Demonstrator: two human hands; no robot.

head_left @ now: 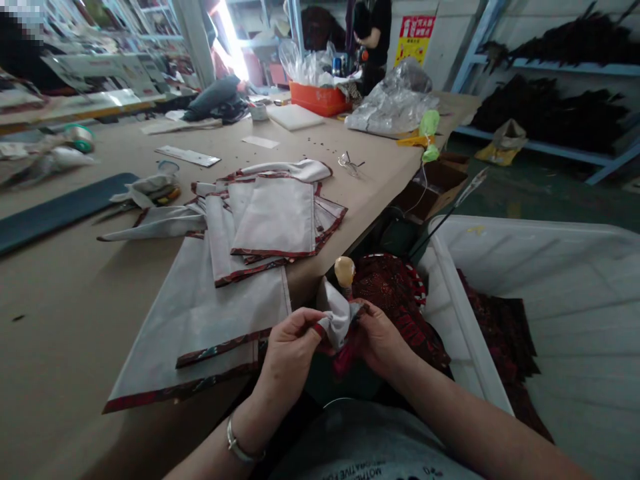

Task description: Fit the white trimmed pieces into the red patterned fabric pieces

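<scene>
Left hand (295,343) and right hand (383,337) sit close together, each pinching a side of this crumpled white cloth piece (337,308), and it's up in front of me, just off the table (55,353) edge! Over to my left, white panels (277,217) with dark red borders lie overlapping on the tabletop; on my right, patterned dark red fabric (385,283) sits beside the white bin (473,327).

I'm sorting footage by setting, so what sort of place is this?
Probably a sewing workshop: what looks like a sewing machine stands at the far left, pale pieces with dark red edging lie piled on the table, and a white bin holds dark reddish fabric.
</scene>
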